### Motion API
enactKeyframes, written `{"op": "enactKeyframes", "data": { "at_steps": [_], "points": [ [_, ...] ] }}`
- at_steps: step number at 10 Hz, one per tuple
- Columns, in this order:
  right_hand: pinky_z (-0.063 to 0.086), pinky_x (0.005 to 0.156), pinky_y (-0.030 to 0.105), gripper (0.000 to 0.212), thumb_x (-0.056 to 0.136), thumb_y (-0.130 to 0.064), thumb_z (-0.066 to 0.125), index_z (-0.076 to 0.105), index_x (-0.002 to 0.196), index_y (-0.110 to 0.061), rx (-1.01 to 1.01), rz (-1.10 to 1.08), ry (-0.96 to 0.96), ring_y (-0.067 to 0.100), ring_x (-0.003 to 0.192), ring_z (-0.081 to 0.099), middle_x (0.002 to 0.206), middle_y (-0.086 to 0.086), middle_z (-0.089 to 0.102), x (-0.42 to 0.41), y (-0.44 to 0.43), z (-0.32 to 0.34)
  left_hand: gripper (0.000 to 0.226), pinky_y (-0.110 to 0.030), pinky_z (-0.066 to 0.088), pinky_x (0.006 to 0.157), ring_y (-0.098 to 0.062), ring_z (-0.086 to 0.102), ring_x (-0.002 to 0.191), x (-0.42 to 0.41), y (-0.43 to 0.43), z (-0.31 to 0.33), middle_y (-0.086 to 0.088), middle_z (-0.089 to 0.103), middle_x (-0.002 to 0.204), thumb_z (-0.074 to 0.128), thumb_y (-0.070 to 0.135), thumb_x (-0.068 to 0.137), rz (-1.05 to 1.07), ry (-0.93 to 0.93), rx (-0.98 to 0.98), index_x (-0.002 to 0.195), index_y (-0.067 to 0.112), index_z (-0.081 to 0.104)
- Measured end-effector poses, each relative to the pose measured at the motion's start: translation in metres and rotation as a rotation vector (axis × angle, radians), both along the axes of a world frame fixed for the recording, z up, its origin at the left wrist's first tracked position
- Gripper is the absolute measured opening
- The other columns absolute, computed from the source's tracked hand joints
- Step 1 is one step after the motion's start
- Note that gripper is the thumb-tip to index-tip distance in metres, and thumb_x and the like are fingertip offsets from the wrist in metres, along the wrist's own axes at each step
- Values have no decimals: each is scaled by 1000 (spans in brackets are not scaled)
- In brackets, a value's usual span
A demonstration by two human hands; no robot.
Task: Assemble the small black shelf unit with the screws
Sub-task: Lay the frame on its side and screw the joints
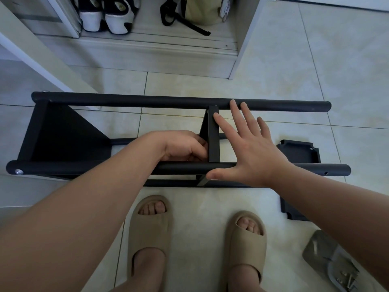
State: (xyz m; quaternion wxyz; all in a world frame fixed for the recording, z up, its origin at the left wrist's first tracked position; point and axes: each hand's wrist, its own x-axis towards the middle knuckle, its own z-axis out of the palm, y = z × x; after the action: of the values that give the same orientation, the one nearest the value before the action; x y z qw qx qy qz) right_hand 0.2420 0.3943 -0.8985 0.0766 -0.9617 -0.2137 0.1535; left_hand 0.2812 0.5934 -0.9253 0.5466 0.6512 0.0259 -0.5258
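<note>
single head-worn wide-angle view, facing steeply down and forward, close above shelf frame [147, 101] on tiled floor [294, 70]

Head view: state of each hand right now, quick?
Left hand: fingers curled, gripping the middle panel.
Right hand: open, fingers spread straight, touching the middle panel and the far rod.

Black shelf unit [63, 133] — sideways, half-assembled

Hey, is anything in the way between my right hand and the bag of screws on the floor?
Nothing visible blocks it. Your right hand, open, touches the middle panel; the bag of screws lies on tile right of your right slipper. Only the loose black panel lies flat between them.
</note>
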Motion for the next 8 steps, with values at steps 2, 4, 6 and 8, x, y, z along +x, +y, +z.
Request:
{"op": "enactKeyframes", "data": {
  "at_steps": [2,4,6,8],
  "points": [
    [0,123,60,126,59,-103,29,-13,158,-39,6,-1,2,22,151,-30,165,-1,-31,0,0,0,37,-32,54,86,-25,66,85,0,1,2,-22,65,102,56,-6,90,-23,-17,29,125,-17,53],
    [-1,124,60,126,58,-103,28,-13,158,-39,7,0,-6,23,152,-29,165,-1,-31,0,0,-1,30,-25,56,73,-19,67,75,0,1,0,-19,66,95,55,-6,89,-24,-3,26,118,-10,61],
    [-2,123,60,127,57,-104,28,-12,159,-39,18,-3,-3,23,152,-29,165,-1,-30,0,0,-2,12,-25,56,71,-19,69,72,1,1,0,-10,73,79,58,-3,88,-13,31,30,91,3,68],
    [-2,123,60,127,57,-104,28,-11,159,-39,22,-8,-6,23,152,-28,165,-1,-30,0,0,-3,33,-24,55,69,-21,65,73,0,-1,1,-23,62,98,57,-9,88,15,1,55,121,-13,58]
  ]
}}
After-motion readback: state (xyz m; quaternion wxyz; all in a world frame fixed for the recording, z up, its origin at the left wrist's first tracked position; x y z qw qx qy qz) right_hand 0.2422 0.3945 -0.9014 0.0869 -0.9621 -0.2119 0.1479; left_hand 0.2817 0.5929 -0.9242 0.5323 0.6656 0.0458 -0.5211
